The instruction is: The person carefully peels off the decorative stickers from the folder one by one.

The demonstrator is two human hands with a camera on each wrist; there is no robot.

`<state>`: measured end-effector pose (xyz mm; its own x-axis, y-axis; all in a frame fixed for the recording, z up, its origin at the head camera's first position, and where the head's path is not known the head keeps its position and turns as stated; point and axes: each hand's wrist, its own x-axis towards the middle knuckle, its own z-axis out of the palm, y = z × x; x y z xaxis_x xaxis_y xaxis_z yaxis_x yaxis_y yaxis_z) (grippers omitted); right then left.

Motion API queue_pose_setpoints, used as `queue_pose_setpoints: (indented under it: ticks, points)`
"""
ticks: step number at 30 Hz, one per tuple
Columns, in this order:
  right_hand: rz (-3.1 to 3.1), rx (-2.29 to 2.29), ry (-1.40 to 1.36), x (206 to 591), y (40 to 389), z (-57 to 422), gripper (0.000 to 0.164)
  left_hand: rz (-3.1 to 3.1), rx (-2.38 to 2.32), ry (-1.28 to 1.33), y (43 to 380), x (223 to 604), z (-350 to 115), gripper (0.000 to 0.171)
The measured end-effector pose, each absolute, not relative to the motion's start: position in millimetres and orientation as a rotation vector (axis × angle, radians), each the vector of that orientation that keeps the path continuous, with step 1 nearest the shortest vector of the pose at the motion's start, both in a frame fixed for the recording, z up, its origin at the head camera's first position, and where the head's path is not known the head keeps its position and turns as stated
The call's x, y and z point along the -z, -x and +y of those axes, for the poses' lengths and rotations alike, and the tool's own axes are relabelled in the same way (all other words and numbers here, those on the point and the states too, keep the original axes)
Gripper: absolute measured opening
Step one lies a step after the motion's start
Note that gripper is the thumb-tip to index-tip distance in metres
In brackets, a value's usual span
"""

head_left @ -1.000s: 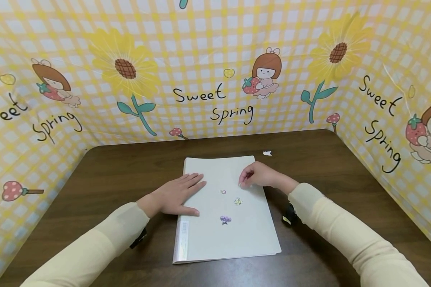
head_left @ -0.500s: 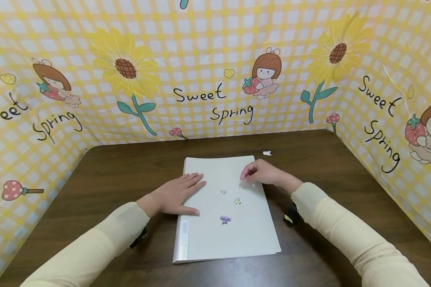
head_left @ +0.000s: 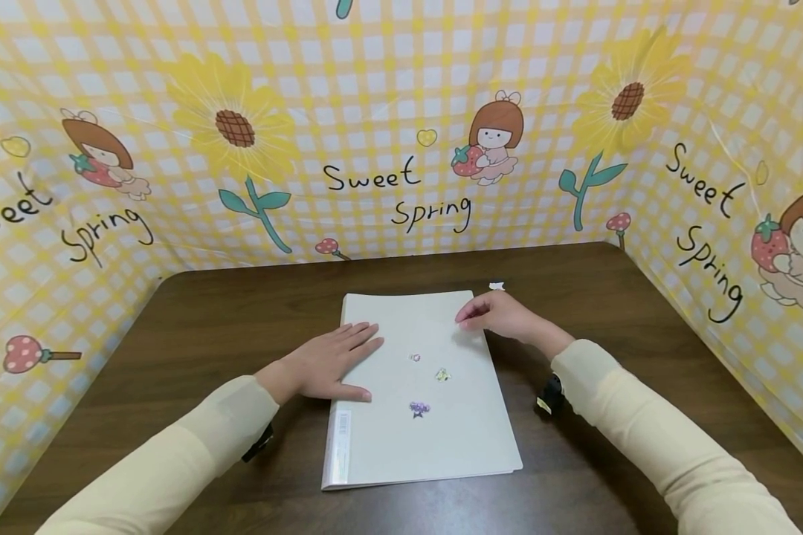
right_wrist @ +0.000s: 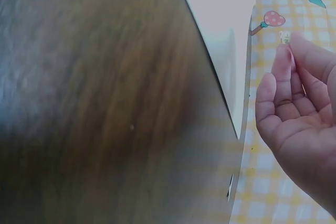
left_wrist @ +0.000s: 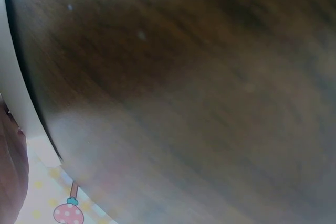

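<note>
White folder [head_left: 468,438] on table [head_left: 207,319]. Purple sticker [head_left: 418,409] nearest its near edge, then green sticker [head_left: 444,375], pink sticker [head_left: 415,358]. Left hand [head_left: 328,364] flat across folder's left edge, presumably steadying it. Right hand [head_left: 498,316], apart, pinches tiny sticker [right_wrist: 284,37] near far-right corner, likely for control. Beyond corner: white scrap [head_left: 497,285].

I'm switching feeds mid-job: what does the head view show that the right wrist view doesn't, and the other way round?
Only the head view: the purple sticker, yellow-green sticker and small pink sticker lying on the white folder, plus its barcode label.

Only the right wrist view: the print on the small piece pinched by the right hand, and that hand's palm side.

Both: the right hand, the folder, the brown table and the yellow checked cloth.
</note>
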<state>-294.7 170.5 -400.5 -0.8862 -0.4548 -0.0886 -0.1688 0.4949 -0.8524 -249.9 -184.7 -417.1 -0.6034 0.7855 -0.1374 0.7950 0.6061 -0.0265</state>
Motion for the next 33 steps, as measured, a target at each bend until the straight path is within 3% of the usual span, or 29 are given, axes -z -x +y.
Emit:
queue_pose_setpoints:
  ticks: [33]
  points:
    - [2.496, 1.661, 0.190, 403.1, 325.3, 240.2, 0.028, 2.729, 0.156, -1.352, 252.1, 420.6, -184.9, 0.100]
